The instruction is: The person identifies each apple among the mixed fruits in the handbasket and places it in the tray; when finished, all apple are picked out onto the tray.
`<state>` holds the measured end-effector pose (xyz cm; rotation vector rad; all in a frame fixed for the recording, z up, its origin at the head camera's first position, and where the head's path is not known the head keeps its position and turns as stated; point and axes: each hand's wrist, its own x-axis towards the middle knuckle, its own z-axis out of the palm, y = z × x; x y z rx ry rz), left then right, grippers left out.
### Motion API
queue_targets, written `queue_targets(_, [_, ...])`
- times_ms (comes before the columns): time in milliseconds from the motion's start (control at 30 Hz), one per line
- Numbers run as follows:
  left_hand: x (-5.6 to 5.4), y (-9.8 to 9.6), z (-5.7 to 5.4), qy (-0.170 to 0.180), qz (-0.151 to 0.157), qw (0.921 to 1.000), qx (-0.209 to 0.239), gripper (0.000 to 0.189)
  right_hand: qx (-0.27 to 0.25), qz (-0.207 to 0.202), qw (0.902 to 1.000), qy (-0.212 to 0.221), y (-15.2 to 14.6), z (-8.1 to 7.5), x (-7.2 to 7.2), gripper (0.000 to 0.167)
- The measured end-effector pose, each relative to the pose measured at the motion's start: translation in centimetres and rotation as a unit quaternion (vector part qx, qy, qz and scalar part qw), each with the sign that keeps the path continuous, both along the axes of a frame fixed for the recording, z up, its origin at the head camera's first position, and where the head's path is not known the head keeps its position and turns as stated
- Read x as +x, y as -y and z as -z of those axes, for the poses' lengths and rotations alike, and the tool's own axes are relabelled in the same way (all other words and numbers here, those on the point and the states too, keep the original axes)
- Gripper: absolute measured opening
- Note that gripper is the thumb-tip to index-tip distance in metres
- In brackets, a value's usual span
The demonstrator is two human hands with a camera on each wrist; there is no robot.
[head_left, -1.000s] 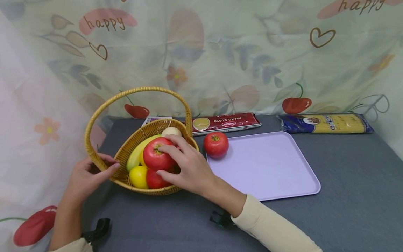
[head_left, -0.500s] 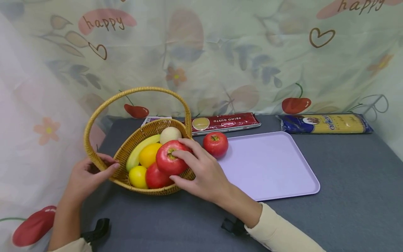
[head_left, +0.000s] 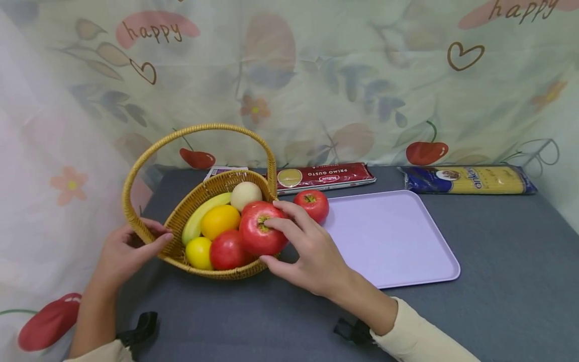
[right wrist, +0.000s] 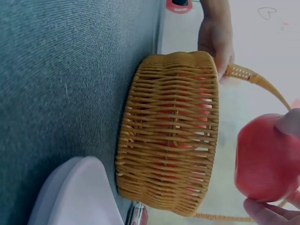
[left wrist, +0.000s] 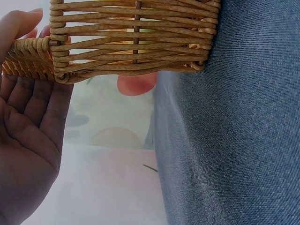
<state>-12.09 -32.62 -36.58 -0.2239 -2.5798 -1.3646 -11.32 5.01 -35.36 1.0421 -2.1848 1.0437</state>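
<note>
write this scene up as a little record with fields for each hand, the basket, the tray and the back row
right hand: holds a big red apple, clear of the basket, by its right rim
left hand: grips the basket near the left foot of its handle
basket contents: long green-yellow fruit, orange fruit, yellow fruit, lower red fruit, pale round item
tray: lilac, smaller-looking apple at its far left corner
back row: red package, blue-and-yellow package

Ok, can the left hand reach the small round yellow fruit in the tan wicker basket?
Probably yes: the small yellow fruit lies uncovered nearby, though the left hand holds the basket.
</note>
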Motion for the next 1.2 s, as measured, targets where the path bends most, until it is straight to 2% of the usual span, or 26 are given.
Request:
queue_targets(200, [0.0,0.0,0.0,0.000,0.001,1.0000,-0.002,0.019,-0.013,0.006,0.9999,-0.005,-1.1,-0.1,-0.5,0.057])
queue_targets(667, [-0.1,-0.1,0.0,-0.010,-0.001,0.9999,-0.002,0.020,-0.044,0.086,0.9952,0.007,-4.3,-1.2,-2.5,0.058])
queue_targets(1200, [0.0,-0.2,0.0,-0.010,0.002,0.9999,0.007,0.020,-0.070,0.199,0.9768,0.036,-8.6,-1.6,-5.1,0.060])
